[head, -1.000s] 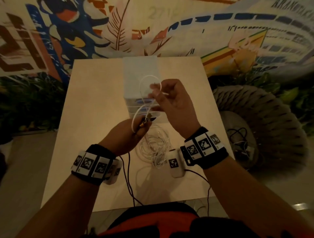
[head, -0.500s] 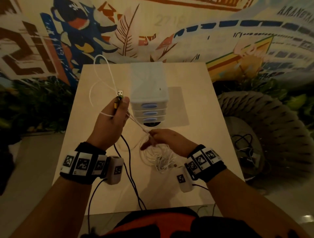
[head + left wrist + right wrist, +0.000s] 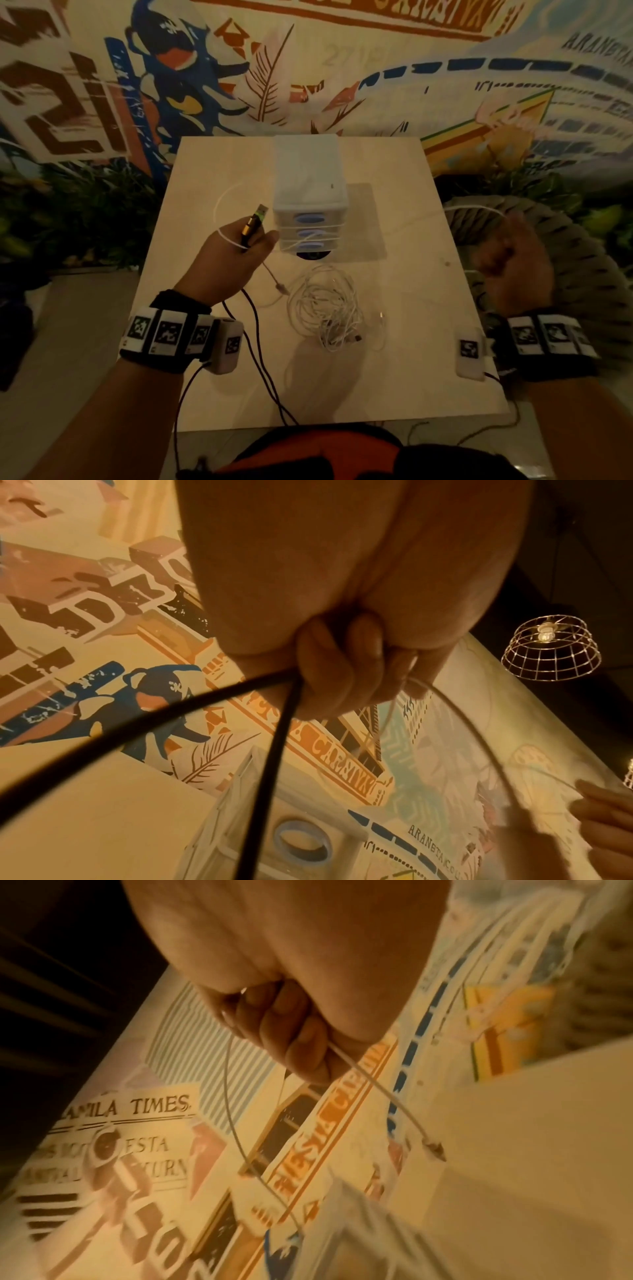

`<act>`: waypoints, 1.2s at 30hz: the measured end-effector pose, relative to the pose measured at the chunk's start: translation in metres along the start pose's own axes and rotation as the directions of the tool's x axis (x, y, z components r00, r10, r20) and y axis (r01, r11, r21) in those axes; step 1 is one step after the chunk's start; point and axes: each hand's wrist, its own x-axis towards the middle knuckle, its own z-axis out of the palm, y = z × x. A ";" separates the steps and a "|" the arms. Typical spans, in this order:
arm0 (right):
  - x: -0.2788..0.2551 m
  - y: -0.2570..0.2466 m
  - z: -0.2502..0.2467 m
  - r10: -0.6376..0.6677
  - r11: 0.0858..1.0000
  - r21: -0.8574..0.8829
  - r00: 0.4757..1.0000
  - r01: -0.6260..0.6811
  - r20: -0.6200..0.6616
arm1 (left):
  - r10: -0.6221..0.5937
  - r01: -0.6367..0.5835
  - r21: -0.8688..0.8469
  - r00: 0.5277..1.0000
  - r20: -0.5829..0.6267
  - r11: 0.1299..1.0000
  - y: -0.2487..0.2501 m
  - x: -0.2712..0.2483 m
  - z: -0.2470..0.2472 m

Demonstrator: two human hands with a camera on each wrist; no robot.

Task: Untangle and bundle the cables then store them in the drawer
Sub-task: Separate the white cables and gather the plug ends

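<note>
My left hand [image 3: 255, 240] is raised left of the white drawer unit [image 3: 310, 205] and grips a black cable by its gold and green USB plug [image 3: 255, 222]. A white cable [image 3: 226, 240] also crosses that hand. In the left wrist view the curled fingers [image 3: 329, 674] hold the black cable [image 3: 274, 764] and the thin white cable [image 3: 469, 731]. My right hand [image 3: 507, 253], blurred, is out past the table's right edge and pinches the white cable [image 3: 373, 1083], which stretches across the drawer fronts. A tangle of white cable [image 3: 325, 308] lies mid-table.
The pale wooden table [image 3: 411, 359] stands against a painted mural wall. A woven rope seat [image 3: 582, 260] sits to the right of the table. Dark wrist-camera leads [image 3: 260, 359] trail over the table's front edge. A wire lamp [image 3: 551, 647] hangs overhead.
My right hand has left the tangle and swung far right past the table edge, drawing the white cable across the drawer fronts. My left hand keeps the USB plug, slightly lower.
</note>
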 end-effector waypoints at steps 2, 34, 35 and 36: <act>-0.012 -0.004 -0.041 0.026 0.989 -0.143 0.996 -0.039 -0.089 | 0.005 -0.005 0.000 0.998 -0.064 1.000 -0.002 0.002 -0.004; -0.067 0.012 0.128 0.067 0.693 -0.528 0.686 0.490 0.724 | 0.070 -0.057 -0.089 0.986 0.153 0.994 0.057 -0.017 -0.003; -0.065 0.008 0.120 0.022 0.697 -0.522 0.714 0.491 0.700 | 0.064 -0.051 -0.086 0.985 0.158 0.995 0.055 -0.018 -0.005; -0.062 0.005 0.111 -0.021 0.709 -0.516 0.746 0.480 0.666 | 0.060 -0.047 -0.084 0.986 0.154 0.995 0.052 -0.016 -0.006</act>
